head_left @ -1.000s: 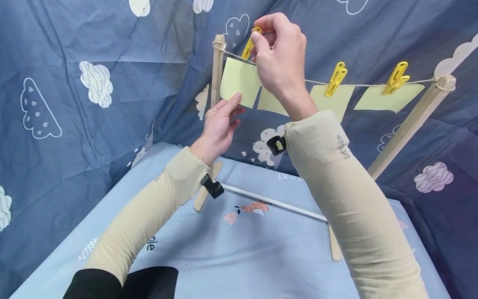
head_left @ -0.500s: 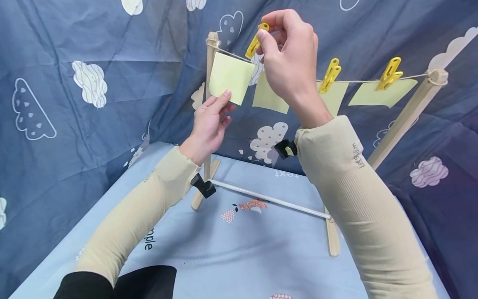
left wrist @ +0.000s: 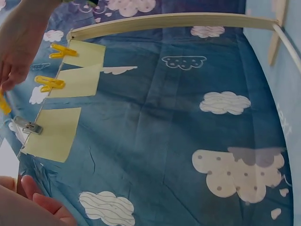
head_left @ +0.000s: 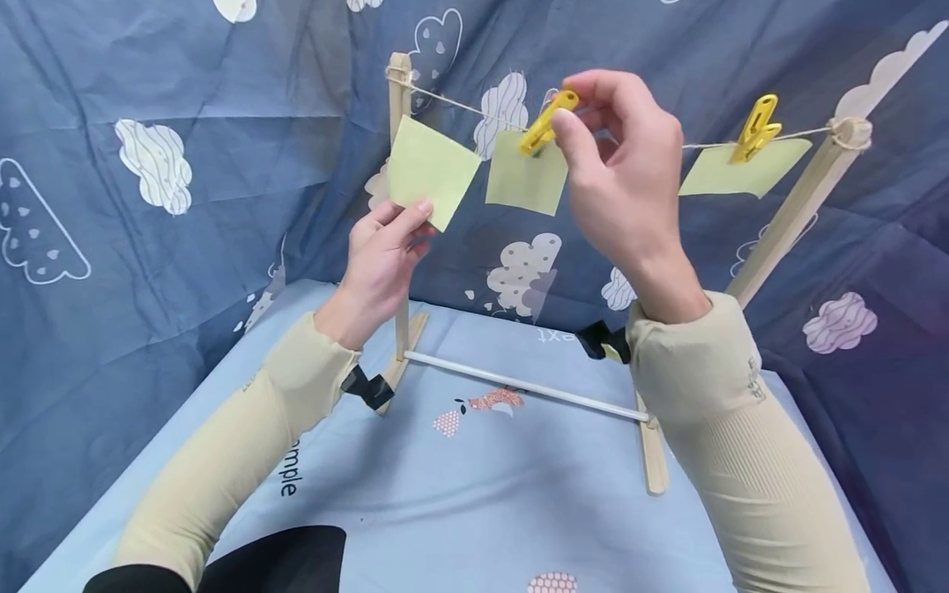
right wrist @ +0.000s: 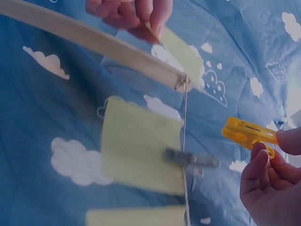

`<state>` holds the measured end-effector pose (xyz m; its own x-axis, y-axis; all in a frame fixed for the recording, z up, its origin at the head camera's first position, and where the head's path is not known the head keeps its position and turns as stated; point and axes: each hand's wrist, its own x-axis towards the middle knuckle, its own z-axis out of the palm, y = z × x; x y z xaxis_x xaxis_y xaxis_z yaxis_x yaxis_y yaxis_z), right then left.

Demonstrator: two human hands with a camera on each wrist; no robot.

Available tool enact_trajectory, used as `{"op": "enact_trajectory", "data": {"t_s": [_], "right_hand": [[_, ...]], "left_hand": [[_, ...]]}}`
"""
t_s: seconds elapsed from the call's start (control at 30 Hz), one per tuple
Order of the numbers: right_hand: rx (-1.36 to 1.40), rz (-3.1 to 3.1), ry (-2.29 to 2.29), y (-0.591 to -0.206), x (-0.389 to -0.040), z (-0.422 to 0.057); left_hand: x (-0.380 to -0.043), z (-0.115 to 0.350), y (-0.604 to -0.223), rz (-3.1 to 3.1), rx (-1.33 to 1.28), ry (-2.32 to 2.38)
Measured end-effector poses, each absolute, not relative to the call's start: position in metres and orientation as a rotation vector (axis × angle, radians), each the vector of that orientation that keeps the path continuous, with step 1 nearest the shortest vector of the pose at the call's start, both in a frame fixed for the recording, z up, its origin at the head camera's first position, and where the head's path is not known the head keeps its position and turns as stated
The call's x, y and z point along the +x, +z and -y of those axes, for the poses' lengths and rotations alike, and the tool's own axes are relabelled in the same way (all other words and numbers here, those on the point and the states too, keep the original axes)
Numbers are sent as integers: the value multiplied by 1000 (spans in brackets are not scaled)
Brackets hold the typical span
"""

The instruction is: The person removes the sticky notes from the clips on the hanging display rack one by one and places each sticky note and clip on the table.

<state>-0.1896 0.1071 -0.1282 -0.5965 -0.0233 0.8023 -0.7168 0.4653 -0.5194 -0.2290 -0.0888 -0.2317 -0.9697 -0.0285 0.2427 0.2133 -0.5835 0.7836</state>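
My left hand (head_left: 378,255) pinches a pale yellow paper note (head_left: 433,173) by its lower edge, thumb in front. The note is tilted and apart from the string (head_left: 454,101), near the left post. My right hand (head_left: 626,156) pinches a yellow plastic clothespin (right wrist: 247,134) between thumb and fingers, off the string. In the head view this clothespin overlaps a hanging note (head_left: 522,177), which a grey clip (right wrist: 190,158) fastens to the string. Further right, yellow clothespins hold another note (left wrist: 75,82), hidden behind my right hand in the head view, and the rightmost note (head_left: 749,169).
A wooden post (head_left: 771,214) stands at the right and another post (head_left: 401,91) at the left, the string tied between their tops. A white rod (head_left: 519,384) joins their feet (head_left: 654,457). Blue cloud-print cloth hangs behind; a light blue sheet (head_left: 460,502) lies below.
My left hand has drawn the note down and away from the string, tilting it. The right hand has carried the clothespin off the string, then down and right.
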Motion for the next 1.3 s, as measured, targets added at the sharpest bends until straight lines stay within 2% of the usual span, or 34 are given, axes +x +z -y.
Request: {"op": "enact_trajectory", "data": {"t_s": [0.23,0.7,0.97,1.3], "right_hand": [[633,1881,1185,-151,-176,-139],[470,1795,1249,-204,-153,-191],[409,1628,1478,-236,-141,-215],[321,1817,1351,-294,-129,-245]], "left_hand": [[-218,101,-245,1517,-410,-2550],[-202,117,-270,1799,-421,-2425],[-197,119,-289,1941,-470,-2405],[-204,126,-325,2576,-496,-2289]]}}
